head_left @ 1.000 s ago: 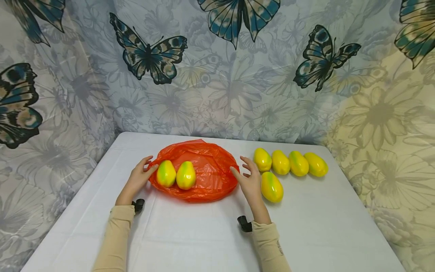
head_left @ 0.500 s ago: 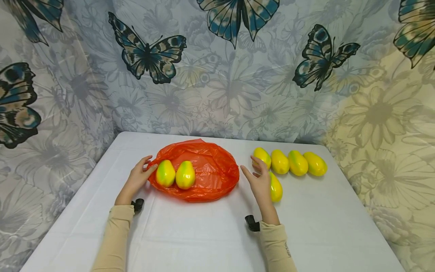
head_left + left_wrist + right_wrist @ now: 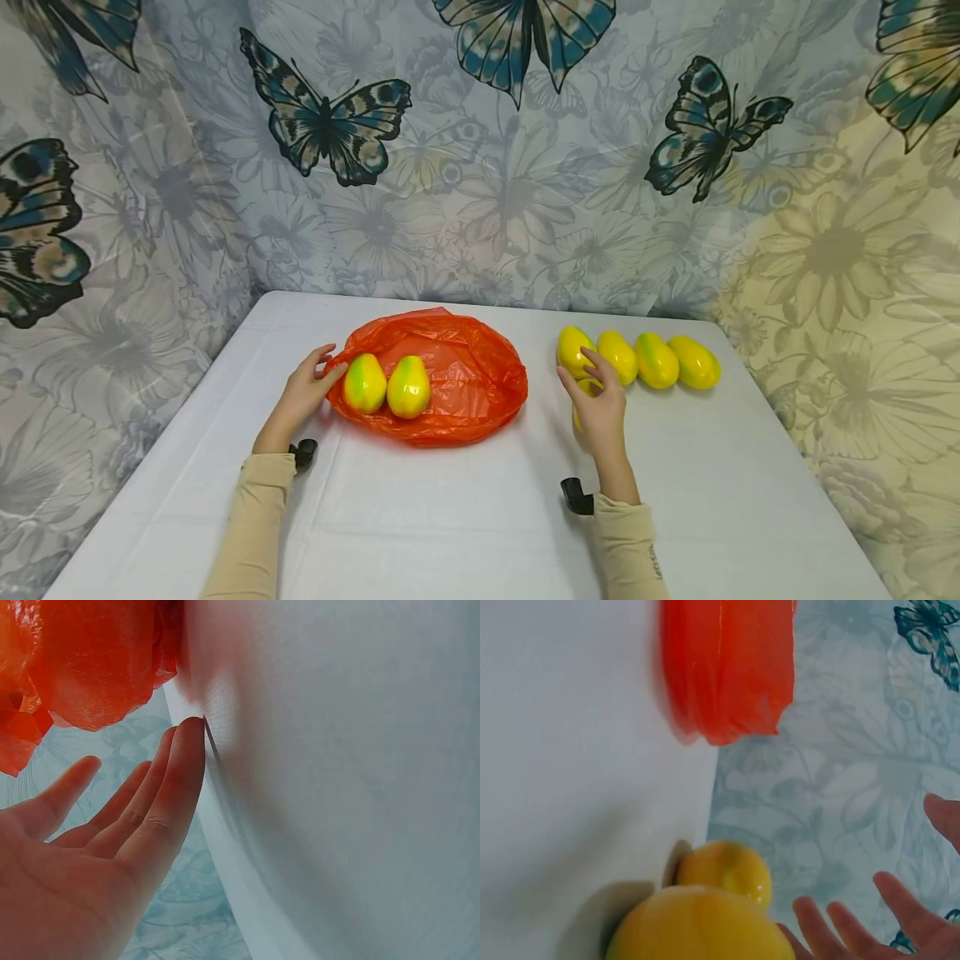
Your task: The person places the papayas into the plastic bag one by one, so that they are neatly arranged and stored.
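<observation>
A red plastic bag (image 3: 468,392) lies spread on the white table, with two yellow-green mangoes (image 3: 365,385) side by side on its left part. My left hand (image 3: 302,392) is at the bag's left edge. In the left wrist view its fingers (image 3: 169,787) are extended below the crumpled bag (image 3: 97,667). Over on the right, my right hand (image 3: 603,408) hovers above a mango (image 3: 588,387) that it largely hides in the head view. The right wrist view shows that near mango (image 3: 697,930) beside the spread fingers, holding nothing.
Several more mangoes stand in a row behind the right hand, from the leftmost mango (image 3: 573,350) to the rightmost mango (image 3: 694,362). A butterfly-print cloth (image 3: 517,225) hangs behind the table (image 3: 420,517).
My right hand has left the bag's right edge and moved rightward until over the front mango. The left hand, the bag and its two mangoes have stayed in place.
</observation>
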`<state>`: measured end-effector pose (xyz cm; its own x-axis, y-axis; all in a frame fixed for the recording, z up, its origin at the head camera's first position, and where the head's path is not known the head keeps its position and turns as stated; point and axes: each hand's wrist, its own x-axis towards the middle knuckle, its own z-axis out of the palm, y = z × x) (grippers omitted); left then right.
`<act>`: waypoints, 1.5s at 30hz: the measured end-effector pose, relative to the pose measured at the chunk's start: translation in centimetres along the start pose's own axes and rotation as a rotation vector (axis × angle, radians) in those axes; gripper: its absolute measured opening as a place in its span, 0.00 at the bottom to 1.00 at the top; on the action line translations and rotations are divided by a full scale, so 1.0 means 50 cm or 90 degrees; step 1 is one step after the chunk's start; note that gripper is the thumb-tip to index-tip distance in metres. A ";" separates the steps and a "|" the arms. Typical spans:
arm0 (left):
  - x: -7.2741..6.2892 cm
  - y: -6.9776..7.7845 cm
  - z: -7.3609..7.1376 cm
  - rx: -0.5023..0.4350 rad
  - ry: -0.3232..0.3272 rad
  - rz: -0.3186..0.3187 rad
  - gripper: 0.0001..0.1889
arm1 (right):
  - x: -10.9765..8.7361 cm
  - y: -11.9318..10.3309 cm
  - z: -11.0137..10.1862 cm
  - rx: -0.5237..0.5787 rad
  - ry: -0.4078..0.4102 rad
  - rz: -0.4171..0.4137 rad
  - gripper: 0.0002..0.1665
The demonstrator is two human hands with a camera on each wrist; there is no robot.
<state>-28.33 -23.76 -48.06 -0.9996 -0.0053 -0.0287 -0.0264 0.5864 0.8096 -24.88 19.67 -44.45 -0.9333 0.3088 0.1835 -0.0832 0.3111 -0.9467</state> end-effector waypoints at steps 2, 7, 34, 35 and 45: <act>-0.001 0.000 0.000 -0.001 0.000 0.000 0.36 | 0.000 0.002 -0.007 -0.004 0.005 -0.003 0.33; -0.002 0.000 -0.001 -0.006 0.000 0.005 0.36 | 0.001 0.011 -0.023 -0.014 0.021 -0.004 0.34; -0.001 0.002 -0.001 -0.004 -0.003 -0.002 0.35 | 0.003 0.058 -0.117 -0.065 0.083 0.047 0.35; -0.001 0.002 -0.001 -0.003 -0.004 -0.002 0.36 | 0.003 0.060 -0.119 -0.066 0.082 0.048 0.35; 0.000 0.001 0.002 -0.007 -0.001 0.005 0.35 | -0.003 0.083 -0.131 -0.100 0.041 0.110 0.38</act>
<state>-28.35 -23.66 -48.08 -0.9997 0.0002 -0.0227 -0.0184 0.5774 0.8163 -22.80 26.78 -46.67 -0.9042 0.4249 0.0438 0.1358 0.3832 -0.9136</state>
